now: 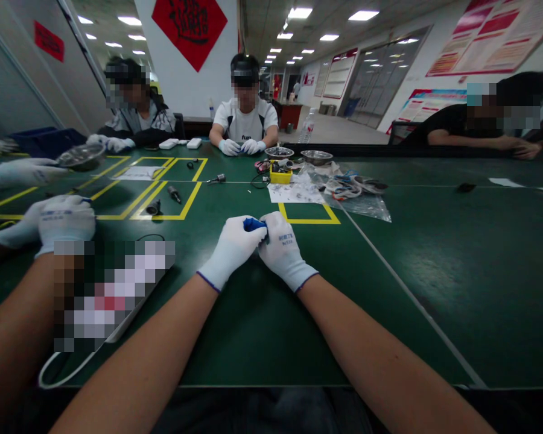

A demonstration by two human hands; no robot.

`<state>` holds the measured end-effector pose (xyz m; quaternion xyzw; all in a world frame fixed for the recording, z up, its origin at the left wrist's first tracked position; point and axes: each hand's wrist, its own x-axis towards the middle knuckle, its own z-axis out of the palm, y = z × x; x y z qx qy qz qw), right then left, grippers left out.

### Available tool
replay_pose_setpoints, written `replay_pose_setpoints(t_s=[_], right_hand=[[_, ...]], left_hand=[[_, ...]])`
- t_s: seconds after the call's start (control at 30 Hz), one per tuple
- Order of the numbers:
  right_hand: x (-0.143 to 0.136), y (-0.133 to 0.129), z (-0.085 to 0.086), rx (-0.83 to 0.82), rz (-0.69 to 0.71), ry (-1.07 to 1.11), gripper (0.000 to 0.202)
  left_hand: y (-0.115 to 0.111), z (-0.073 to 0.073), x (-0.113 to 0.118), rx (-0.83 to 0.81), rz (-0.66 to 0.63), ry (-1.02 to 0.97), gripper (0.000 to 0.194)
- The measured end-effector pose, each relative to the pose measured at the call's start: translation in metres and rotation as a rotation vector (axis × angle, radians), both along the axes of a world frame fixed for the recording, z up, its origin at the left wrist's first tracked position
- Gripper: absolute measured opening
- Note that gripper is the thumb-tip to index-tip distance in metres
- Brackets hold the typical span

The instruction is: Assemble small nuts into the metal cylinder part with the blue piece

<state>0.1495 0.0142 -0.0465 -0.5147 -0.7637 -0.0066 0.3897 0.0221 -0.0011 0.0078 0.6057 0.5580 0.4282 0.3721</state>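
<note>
My left hand (236, 247) and my right hand (282, 246), both in white gloves, meet above the green table (344, 337). A small blue object (253, 225) shows between the fingers of my left hand, and its far end reaches my right fingertips. The fingers of both hands are bent and pressed together. What my right hand holds, if anything, is hidden behind its glove. Beyond them, a white paper (294, 191) with small parts lies beside a yellow box (280, 175).
Co-workers' gloved hands (67, 220) are at the left, near a pixelated white power strip (138, 301). Metal bowls (317, 157), dark tools (174, 194) and a plastic bag (371, 208) with cloth lie farther back. People sit across the table.
</note>
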Motion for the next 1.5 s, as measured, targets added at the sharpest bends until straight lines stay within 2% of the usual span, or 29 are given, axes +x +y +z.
replay_pose_setpoints(t_s=[0.37,0.6,0.73,0.93,1.1,1.5], right_hand=[[0.001,-0.001,-0.002,0.024,0.000,0.031,0.020],[0.001,0.001,-0.004,0.047,-0.004,0.058,0.017],[0.001,0.000,-0.003,0.057,0.001,0.070,0.016],[0.001,-0.001,-0.002,0.032,0.016,0.073,0.021],[0.000,-0.002,-0.001,0.007,0.020,0.074,0.020],[0.001,-0.003,0.000,0.013,0.028,0.079,0.019]], left_hand=[[0.000,0.000,0.002,-0.041,0.000,-0.023,0.007],[-0.001,-0.001,0.003,0.012,0.003,-0.005,0.009],[0.000,0.000,0.003,0.015,0.049,0.016,0.012],[0.009,-0.005,0.003,-0.088,0.036,-0.114,0.019],[0.013,-0.011,0.002,-0.103,0.008,-0.177,0.018],[0.015,-0.016,-0.001,-0.131,-0.040,-0.248,0.019]])
